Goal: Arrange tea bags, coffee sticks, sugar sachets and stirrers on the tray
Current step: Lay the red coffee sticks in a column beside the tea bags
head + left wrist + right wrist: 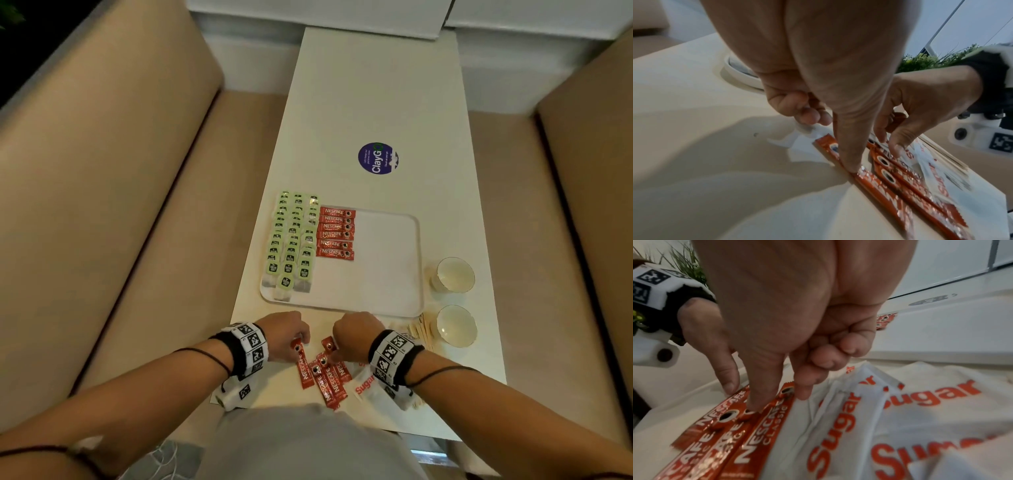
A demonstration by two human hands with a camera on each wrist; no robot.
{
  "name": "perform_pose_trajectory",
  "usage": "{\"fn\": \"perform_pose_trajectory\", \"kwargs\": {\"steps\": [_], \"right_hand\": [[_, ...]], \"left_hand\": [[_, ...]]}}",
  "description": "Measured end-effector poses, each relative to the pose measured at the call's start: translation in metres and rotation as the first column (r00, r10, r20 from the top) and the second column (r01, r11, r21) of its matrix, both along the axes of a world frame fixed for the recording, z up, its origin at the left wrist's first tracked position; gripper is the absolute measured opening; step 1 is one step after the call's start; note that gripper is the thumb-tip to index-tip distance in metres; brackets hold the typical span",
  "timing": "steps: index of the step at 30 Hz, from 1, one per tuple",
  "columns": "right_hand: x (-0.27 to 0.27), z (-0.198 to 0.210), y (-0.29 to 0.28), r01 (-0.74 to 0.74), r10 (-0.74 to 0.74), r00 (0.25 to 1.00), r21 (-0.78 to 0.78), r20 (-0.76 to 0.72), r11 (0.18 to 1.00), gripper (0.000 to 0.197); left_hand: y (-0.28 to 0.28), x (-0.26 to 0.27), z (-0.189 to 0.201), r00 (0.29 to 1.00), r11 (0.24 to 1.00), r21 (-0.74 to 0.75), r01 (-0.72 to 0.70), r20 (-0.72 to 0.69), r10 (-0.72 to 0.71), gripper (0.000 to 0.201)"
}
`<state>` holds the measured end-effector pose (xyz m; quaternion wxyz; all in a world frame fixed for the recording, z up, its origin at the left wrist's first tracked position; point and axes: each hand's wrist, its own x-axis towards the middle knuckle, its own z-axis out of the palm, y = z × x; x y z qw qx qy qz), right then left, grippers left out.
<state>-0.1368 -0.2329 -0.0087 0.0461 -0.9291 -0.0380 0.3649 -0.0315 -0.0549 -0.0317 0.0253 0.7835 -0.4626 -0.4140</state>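
A white tray (pixel 383 301) holds three columns of green-tagged tea bags (pixel 291 243) on its left side and a row of red coffee sticks (pixel 336 233) beside them. Several loose coffee sticks (pixel 325 380) lie near the table's front edge, with white sugar sachets (pixel 364 383) to their right and wooden stirrers (pixel 420 331) beyond. My left hand (pixel 289 334) has curled fingers, and its thumb (pixel 849 159) presses the leftmost coffee stick (pixel 879 193). My right hand (pixel 347 334) pinches the top end of another coffee stick (pixel 777 408) between thumb and forefinger.
Two white cups (pixel 454 274) (pixel 457 325) stand right of the tray, the nearer one next to the stirrers. A round purple sticker (pixel 377 158) lies on the table beyond the tray. Beige sofa seats flank the narrow table. The tray's right half is bare.
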Motion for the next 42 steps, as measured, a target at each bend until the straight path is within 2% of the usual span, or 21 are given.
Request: {"fn": "perform_pose_trajectory", "kwargs": {"steps": [6, 11, 17, 21, 24, 28, 30, 34, 38, 40, 42], "right_hand": [[-0.003, -0.004, 0.005, 0.008, -0.008, 0.999, -0.002, 0.052, 1.000, 0.045], [-0.006, -0.007, 0.006, 0.089, -0.091, 0.995, 0.048, 0.041, 0.995, 0.036], [-0.013, -0.008, 0.002, 0.157, -0.160, 0.987, 0.093, 0.022, 0.983, 0.035], [-0.013, -0.001, -0.008, 0.281, -0.293, 0.956, 0.204, 0.033, 0.938, 0.035], [-0.012, 0.003, -0.017, 0.422, -0.461, 0.887, 0.349, 0.032, 0.837, 0.026], [-0.005, 0.012, -0.030, 0.504, -0.611, 0.789, 0.494, 0.072, 0.709, 0.018], [-0.001, 0.016, -0.035, 0.545, -0.690, 0.720, 0.559, 0.069, 0.625, 0.021], [0.004, 0.020, -0.039, 0.574, -0.793, 0.608, 0.709, -0.034, 0.409, 0.014], [0.007, 0.024, -0.034, 0.589, -0.845, 0.506, 0.785, -0.172, 0.193, 0.006], [0.007, 0.024, -0.031, 0.588, -0.852, 0.476, 0.799, -0.218, 0.124, 0.005], [0.008, 0.024, -0.029, 0.578, -0.854, 0.455, 0.813, -0.252, 0.068, 0.006]], "left_hand": [[0.004, -0.006, -0.003, 0.997, 1.000, -0.031, -0.003, 0.076, 0.005, 0.021], [0.006, 0.000, 0.000, 0.995, 1.000, 0.004, -0.030, 0.095, 0.029, 0.008], [0.018, 0.009, 0.001, 0.995, 0.997, 0.043, -0.068, 0.071, 0.065, 0.004], [0.025, 0.013, 0.008, 0.988, 0.988, 0.029, -0.152, 0.022, 0.152, 0.004], [0.026, 0.016, 0.014, 0.967, 0.967, 0.026, -0.255, -0.013, 0.255, 0.003], [0.021, 0.017, 0.021, 0.914, 0.925, -0.022, -0.380, -0.161, 0.372, 0.024], [0.019, 0.019, 0.024, 0.847, 0.870, -0.058, -0.489, -0.272, 0.458, 0.030], [0.007, 0.022, 0.025, 0.705, 0.730, -0.083, -0.678, -0.352, 0.615, 0.022], [-0.007, 0.018, 0.025, 0.475, 0.532, -0.033, -0.846, -0.502, 0.723, 0.015], [-0.009, 0.016, 0.026, 0.397, 0.465, -0.030, -0.885, -0.568, 0.721, 0.034], [-0.010, 0.015, 0.026, 0.387, 0.435, -0.068, -0.898, -0.593, 0.706, 0.048]]}}
